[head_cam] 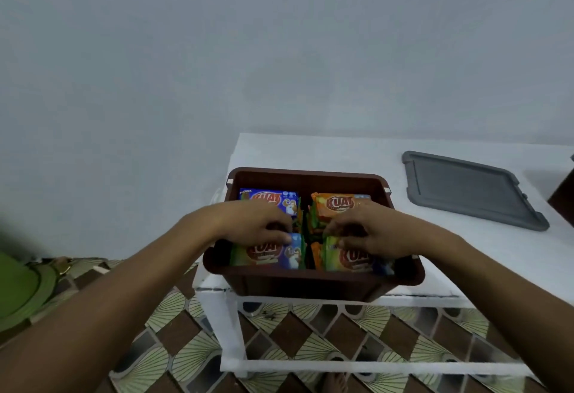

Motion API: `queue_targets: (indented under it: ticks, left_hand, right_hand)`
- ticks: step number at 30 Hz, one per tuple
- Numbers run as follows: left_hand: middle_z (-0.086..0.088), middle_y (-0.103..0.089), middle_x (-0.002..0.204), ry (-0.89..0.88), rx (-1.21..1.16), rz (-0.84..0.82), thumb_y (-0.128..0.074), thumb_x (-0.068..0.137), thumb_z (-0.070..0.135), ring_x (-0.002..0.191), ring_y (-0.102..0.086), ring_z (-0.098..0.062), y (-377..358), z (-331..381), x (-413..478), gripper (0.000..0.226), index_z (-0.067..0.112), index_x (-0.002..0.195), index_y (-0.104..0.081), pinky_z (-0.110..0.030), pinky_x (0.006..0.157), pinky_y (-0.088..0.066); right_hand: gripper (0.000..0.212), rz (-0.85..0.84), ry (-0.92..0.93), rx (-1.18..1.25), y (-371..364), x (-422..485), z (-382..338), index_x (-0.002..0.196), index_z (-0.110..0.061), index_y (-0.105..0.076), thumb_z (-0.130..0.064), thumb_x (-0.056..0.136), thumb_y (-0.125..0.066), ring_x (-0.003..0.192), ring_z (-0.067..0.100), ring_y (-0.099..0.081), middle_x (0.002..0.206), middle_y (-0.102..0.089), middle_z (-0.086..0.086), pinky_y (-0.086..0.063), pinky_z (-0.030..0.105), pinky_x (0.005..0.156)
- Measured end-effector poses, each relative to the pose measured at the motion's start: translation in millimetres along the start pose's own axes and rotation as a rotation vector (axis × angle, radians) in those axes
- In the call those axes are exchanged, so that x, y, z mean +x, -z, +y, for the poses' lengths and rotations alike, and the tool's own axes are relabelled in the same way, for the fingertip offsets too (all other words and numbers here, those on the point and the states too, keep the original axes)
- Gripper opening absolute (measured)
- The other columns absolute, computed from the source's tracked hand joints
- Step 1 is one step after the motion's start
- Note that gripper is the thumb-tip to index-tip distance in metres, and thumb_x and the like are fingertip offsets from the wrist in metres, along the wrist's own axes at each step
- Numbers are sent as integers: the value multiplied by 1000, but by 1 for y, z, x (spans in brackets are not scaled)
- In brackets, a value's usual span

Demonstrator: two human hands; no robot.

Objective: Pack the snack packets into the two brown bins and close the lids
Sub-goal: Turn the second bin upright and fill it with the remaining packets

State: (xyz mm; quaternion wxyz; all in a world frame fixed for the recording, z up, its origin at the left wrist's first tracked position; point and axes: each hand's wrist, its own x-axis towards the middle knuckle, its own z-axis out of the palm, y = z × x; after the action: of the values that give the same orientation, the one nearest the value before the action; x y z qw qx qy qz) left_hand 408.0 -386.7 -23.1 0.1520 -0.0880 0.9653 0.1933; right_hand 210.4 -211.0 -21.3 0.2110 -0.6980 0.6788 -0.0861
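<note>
White table (341,156) stood on diamond-patterned tiles (174,324); left hand (257,221) and right hand (372,231) gripped glossy snack packets (270,200) inside rectangular brown plastic bin (310,176).

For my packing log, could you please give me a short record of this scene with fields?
bin: brown bin on the white table, lid off
contents: snack packets in four stacks
left hand: fingers curled over the near left stack
right hand: fingers curled over the near right stack
lid: grey lid flat on the table, right of the bin
right frame edge: dark brown object, possibly the second bin
</note>
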Motion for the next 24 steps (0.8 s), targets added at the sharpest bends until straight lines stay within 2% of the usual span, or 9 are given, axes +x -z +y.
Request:
queue_targets:
  ticks: [3,7,10,13,16,19,21,24]
  left_hand:
    - [11,-64,112,-42,19,108,-48,98,43,96,-59,-3,-3,-4,-3,30,25,114,-66,-29,82,-52]
    - [12,-65,107,-40,70,159,-50,97,43,95,-59,-4,-8,-4,0,28,25,110,-68,-32,82,-52]
    - [15,-65,99,-50,57,307,-51,97,41,89,-60,-3,-9,-8,6,23,28,107,-67,-37,77,-54]
    - [16,-61,99,1,59,415,-53,95,43,89,-59,-4,-5,-8,13,24,29,110,-65,-35,76,-53]
    - [13,-54,100,62,239,538,-54,92,48,93,-54,-9,-7,-10,18,26,28,107,-62,-29,79,-45]
    - [9,-47,117,150,332,592,-52,93,47,109,-44,-13,-9,-17,24,36,32,126,-57,-35,95,-37]
    - [6,-42,122,185,339,529,-46,98,39,113,-39,-15,-8,-21,30,45,33,142,-43,-37,95,-41]
    - [3,-40,124,159,352,513,-41,100,33,111,-39,-17,-5,-24,37,53,32,151,-26,-38,90,-45]
  right_hand:
    - [26,111,24,-140,-6,-7,4,119,-31,-66,-26,97,-53,106,0,-57,118,-65,-16,-49,25,91]
    - [22,291,-23,-214,-17,-11,6,111,-31,-67,-32,96,-51,101,6,-59,112,-66,-14,-52,30,83]
    - [18,401,-60,-236,-20,-7,10,105,-25,-66,-30,94,-52,94,10,-58,104,-65,-9,-49,28,76]
    - [16,456,-111,-244,-18,-1,15,105,-23,-64,-29,93,-56,88,10,-53,100,-62,-7,-44,25,72]
    - [14,489,-147,-263,-17,6,22,103,-23,-63,-26,90,-59,87,12,-52,96,-60,-7,-40,25,68]
    - [20,531,-198,-256,-14,13,28,110,-21,-64,-21,90,-60,99,19,-55,104,-62,-4,-49,34,76]
    - [31,518,-233,-285,-12,20,32,120,-22,-63,-23,89,-62,109,19,-52,117,-62,-3,-50,36,83]
    - [41,506,-262,-318,-7,31,40,131,-23,-58,-22,90,-60,114,16,-46,124,-62,-4,-49,34,80]
